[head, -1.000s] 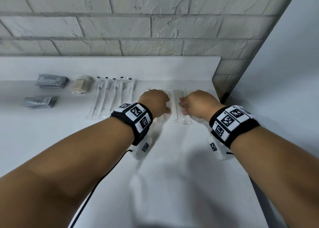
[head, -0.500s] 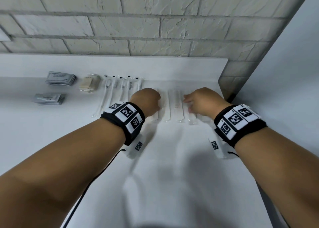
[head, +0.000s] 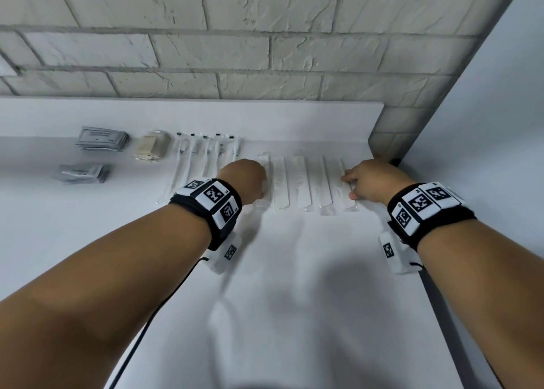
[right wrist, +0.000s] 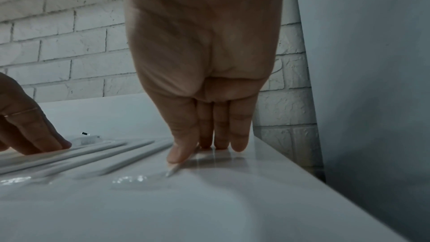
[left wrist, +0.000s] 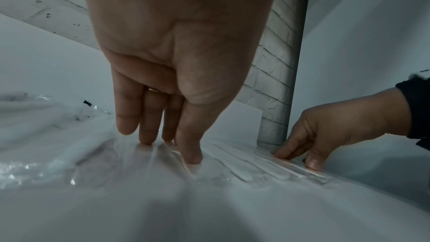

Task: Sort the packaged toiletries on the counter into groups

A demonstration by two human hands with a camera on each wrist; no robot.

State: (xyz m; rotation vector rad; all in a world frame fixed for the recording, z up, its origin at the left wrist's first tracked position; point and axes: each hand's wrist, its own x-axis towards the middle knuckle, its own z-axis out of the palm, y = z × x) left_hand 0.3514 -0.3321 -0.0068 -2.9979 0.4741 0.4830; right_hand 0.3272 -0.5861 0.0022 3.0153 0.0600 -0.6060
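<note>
- Our left hand (head: 245,179), fingers straight, presses the left end of the row of wrapped combs (head: 297,182) near the counter's (head: 294,300) back edge.
- Our right hand (head: 372,179), fingers extended, presses the row's right end, near the back right corner.
- Wrapped toothbrushes (head: 203,159) lie left of the combs; grey sachets (head: 101,138) sit toward the back left.

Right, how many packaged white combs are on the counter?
5, in one row: leftmost comb under left hand, three middle combs between, rightmost comb under right hand; hands may hide more.
</note>
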